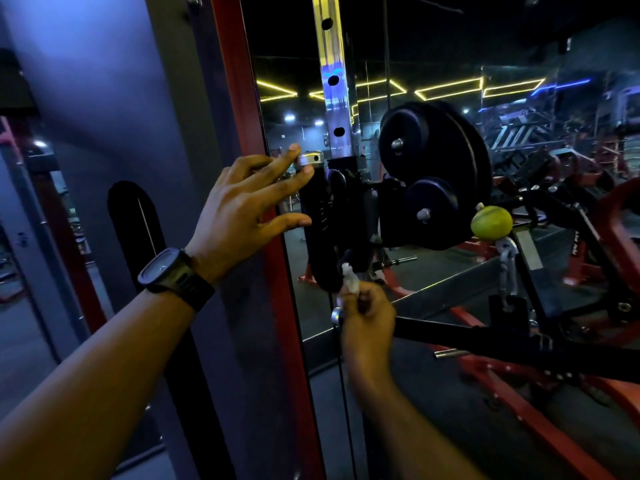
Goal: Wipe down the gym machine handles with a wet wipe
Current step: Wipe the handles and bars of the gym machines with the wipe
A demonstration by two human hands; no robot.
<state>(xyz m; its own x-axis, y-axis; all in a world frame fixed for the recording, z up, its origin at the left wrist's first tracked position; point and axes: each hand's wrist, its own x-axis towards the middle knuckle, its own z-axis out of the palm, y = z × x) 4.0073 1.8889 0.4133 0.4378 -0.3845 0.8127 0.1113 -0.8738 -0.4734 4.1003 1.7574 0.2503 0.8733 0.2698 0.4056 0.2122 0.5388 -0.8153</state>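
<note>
While the left hand [242, 199] hovers with fingers spread and empty just beside the upper end of the black vertical handle [320, 230], the right hand [367, 313] sits below, its grip closed on a crumpled white wet wipe [347, 277] that pokes up from the fist. The handle's long axis runs near upright, slightly tilted, with its chrome cap [311, 158] next to the left fingertips and its lower end just above the wipe; the wiping hand is thus nearest the bottom. Judgement: the next stroke probably runs upward along the handle.
</note>
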